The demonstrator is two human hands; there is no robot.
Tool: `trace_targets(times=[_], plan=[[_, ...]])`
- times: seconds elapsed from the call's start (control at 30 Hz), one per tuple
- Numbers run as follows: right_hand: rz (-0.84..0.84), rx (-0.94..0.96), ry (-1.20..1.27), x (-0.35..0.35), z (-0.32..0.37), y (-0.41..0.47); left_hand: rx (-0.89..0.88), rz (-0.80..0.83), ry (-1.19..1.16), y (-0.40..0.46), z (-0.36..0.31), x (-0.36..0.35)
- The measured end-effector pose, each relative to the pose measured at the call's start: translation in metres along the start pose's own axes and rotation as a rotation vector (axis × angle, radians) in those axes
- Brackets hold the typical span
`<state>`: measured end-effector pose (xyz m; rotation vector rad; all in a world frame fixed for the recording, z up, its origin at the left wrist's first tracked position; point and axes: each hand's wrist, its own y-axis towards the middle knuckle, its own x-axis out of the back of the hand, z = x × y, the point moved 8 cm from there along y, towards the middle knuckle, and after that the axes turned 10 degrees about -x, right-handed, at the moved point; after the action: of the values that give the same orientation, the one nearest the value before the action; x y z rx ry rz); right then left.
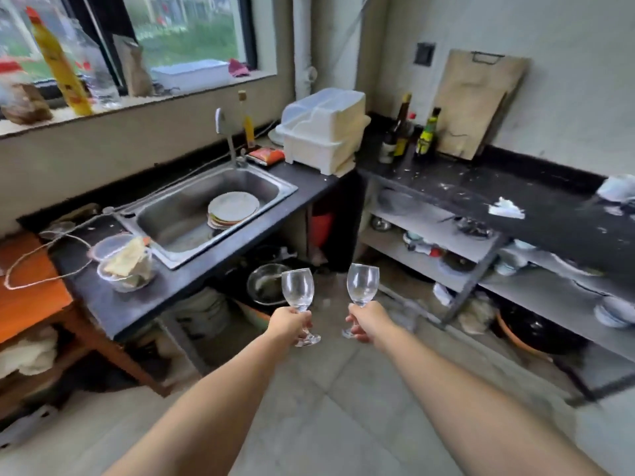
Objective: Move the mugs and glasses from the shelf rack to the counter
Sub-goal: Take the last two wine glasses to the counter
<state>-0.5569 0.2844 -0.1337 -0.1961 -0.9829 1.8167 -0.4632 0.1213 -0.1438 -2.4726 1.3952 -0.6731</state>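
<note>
Left hand (288, 323): arm stretched forward, fingers wrapped round the stem of the left wine glass (298, 293), held upright over the floor.
Right hand (365, 319): arm likewise outstretched, gripping the stem of the right wine glass (362, 285), tilted slightly, between the sink counter (144, 304) and the shelf rack (481, 266).

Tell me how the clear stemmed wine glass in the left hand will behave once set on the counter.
The clear stemmed wine glass looks thin-walled, so probably fragile. Its tall bowl over a small round foot suggests it tips easily if nudged. The left hand grips only the stem, so smooth glass may slip.
</note>
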Motion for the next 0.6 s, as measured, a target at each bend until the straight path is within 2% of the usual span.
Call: trace_targets(times=[0.1, 0.3, 0.6], plan=[[-0.092, -0.048, 0.091, 0.062, -0.022, 0.017, 0.011, 0.095, 0.008, 0.013, -0.015, -0.056], [-0.238, -0.128, 0.271, 0.164, -0.053, 0.059, -0.079, 0.259, 0.135, 0.05, -0.067, -0.164], [-0.359, -0.133, 0.461, 0.287, -0.008, 0.127, -0.201, 0.458, 0.269, 0.142, -0.168, -0.304]])
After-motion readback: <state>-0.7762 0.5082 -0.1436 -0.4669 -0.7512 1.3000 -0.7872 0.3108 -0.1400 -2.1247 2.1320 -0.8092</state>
